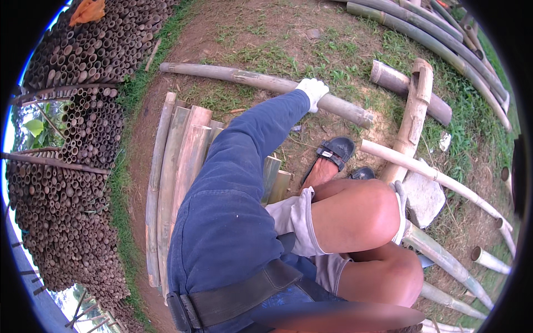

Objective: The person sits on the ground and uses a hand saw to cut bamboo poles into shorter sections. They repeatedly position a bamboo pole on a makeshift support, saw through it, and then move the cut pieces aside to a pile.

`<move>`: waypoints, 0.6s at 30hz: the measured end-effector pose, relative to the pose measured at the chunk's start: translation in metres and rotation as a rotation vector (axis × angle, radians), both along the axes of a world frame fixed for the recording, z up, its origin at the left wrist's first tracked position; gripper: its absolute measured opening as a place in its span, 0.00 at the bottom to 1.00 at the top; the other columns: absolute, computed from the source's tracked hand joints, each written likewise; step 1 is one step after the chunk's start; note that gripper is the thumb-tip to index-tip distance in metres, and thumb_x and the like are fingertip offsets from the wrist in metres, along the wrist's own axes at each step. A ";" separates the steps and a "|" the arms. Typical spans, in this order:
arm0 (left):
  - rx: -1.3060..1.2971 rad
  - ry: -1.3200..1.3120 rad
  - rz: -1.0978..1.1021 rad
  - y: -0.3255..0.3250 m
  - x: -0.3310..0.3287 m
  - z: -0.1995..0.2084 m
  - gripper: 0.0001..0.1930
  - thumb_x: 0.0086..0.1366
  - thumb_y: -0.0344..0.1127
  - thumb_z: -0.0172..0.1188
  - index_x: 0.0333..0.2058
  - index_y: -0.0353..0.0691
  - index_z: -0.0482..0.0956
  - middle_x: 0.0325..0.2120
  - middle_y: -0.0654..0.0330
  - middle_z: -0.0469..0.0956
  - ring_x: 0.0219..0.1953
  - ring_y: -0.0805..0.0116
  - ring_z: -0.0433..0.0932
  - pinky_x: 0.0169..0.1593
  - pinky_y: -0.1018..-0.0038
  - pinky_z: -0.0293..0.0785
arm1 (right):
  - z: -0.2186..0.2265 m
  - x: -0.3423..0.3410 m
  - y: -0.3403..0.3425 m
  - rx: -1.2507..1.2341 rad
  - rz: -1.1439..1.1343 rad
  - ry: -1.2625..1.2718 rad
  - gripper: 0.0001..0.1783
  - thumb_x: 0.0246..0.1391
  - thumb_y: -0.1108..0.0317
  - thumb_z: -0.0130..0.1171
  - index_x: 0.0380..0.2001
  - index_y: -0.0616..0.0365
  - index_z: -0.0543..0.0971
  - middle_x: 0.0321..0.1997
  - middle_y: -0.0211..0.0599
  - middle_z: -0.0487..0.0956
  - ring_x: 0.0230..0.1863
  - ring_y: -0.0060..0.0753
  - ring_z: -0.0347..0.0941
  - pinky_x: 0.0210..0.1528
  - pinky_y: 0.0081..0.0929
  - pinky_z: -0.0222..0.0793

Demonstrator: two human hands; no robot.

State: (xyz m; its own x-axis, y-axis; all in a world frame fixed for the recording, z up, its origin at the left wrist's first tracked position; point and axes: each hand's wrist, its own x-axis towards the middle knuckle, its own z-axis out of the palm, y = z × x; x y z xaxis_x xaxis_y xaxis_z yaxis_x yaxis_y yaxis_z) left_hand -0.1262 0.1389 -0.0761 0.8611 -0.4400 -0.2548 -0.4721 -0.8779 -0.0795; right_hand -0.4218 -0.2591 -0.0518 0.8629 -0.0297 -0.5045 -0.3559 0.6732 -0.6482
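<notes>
- Left hand (312, 91) in a white work glove, fingers curled down over a long grey-green bamboo pole (261, 82); looks like a closed grasp, though the fingertips are hidden behind the pole.
- That pole lies on the bare dirt and grass, running from upper left to centre right, just beyond the black sandal (335, 151) on the person's foot.
- Blue sleeve (244, 161) stretches out from the lower centre to the pole.
- Right hand (400, 213), also white-gloved, mostly hidden behind the bent knee; cannot tell its grip.
- Pale thin bamboo pole (427, 173) lies just beside that hand, slanting to the lower right.
- Split bamboo slats (177, 161) lie side by side left of the sleeve.
- Stack of cut bamboo tubes (72, 183), ends facing out, fills the left edge.
</notes>
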 end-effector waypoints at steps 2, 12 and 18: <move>-0.105 -0.047 -0.034 0.003 -0.033 0.026 0.28 0.51 0.43 0.80 0.52 0.50 0.84 0.48 0.55 0.85 0.53 0.51 0.86 0.57 0.52 0.82 | 0.003 0.027 -0.001 -0.098 0.057 0.054 0.35 0.81 0.58 0.56 0.84 0.47 0.59 0.80 0.45 0.65 0.81 0.50 0.63 0.83 0.51 0.61; -0.797 -0.524 -0.035 -0.046 -0.152 0.079 0.41 0.43 0.52 0.84 0.58 0.51 0.82 0.55 0.54 0.79 0.62 0.45 0.76 0.71 0.46 0.70 | 0.062 0.096 0.014 -0.830 0.302 -0.273 0.27 0.79 0.54 0.61 0.73 0.51 0.76 0.69 0.40 0.74 0.59 0.29 0.79 0.53 0.29 0.82; -1.728 -0.401 1.393 0.006 -0.184 0.043 0.50 0.70 0.61 0.74 0.78 0.39 0.61 0.71 0.48 0.67 0.70 0.51 0.71 0.74 0.52 0.67 | 0.114 0.064 -0.029 -1.009 0.062 -0.222 0.24 0.78 0.54 0.61 0.70 0.50 0.78 0.63 0.34 0.81 0.41 0.21 0.81 0.39 0.20 0.79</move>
